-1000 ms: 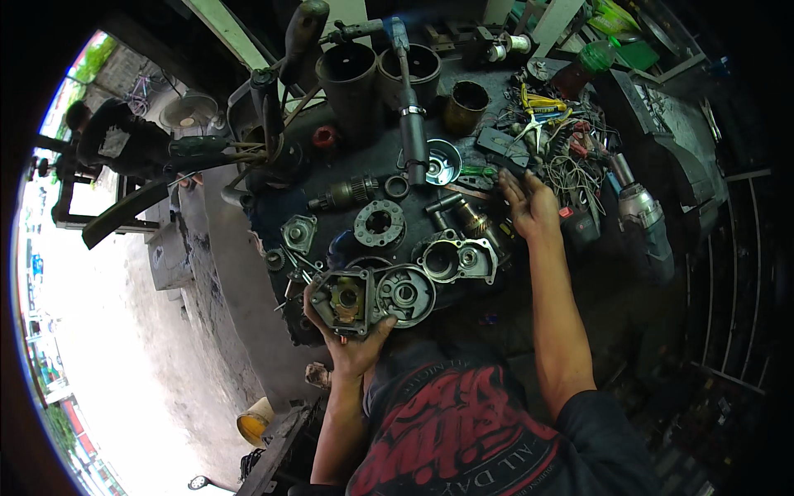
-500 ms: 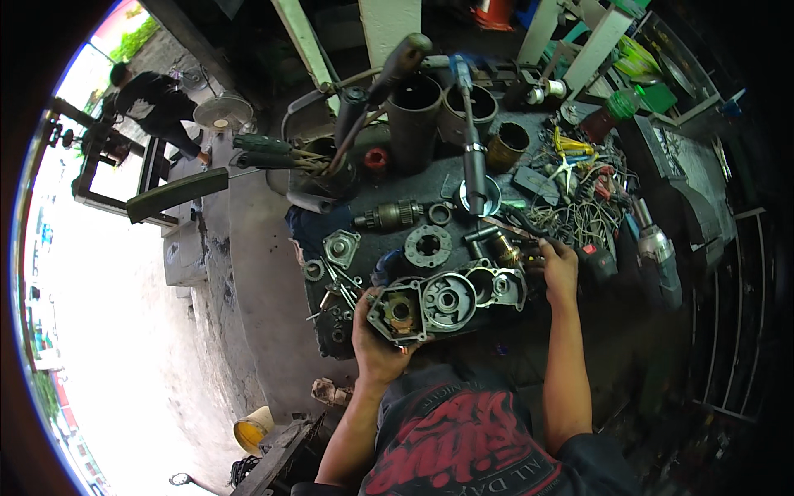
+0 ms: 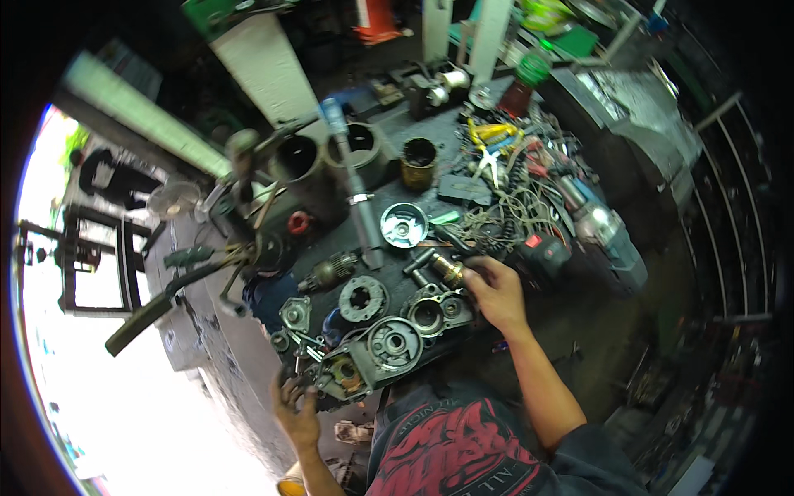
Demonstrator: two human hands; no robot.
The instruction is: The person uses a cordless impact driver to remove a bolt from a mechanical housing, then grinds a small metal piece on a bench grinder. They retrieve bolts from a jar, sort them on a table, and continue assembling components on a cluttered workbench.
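Observation:
A metal gear housing [image 3: 356,382] with several round openings lies along the bench's near edge. Beside its left end, my left hand [image 3: 298,417] has its fingers spread. My right hand [image 3: 499,296] is closed, fingers curled, beside a brass-coloured cylindrical part [image 3: 447,270]; what its fingertips hold, if anything, is hidden. Behind the housing are a round metal plate with holes [image 3: 349,311], a toothed shaft [image 3: 331,271] and a small bracket-shaped cover [image 3: 295,314]. A shiny round cup [image 3: 404,225] sits farther back.
Dark cylinders [image 3: 299,161], a rusty can [image 3: 419,169] and a long-handled tool [image 3: 361,211] stand at the back. Tangled wires [image 3: 504,219], pliers [image 3: 494,169] and a power tool [image 3: 608,231] lie right. A person [image 3: 112,178] is far left.
My view has swung, so the bench appears shifted left and tilted. My left hand has let go of the housing's left end and spread its fingers. The right hand stays near the brass-coloured part.

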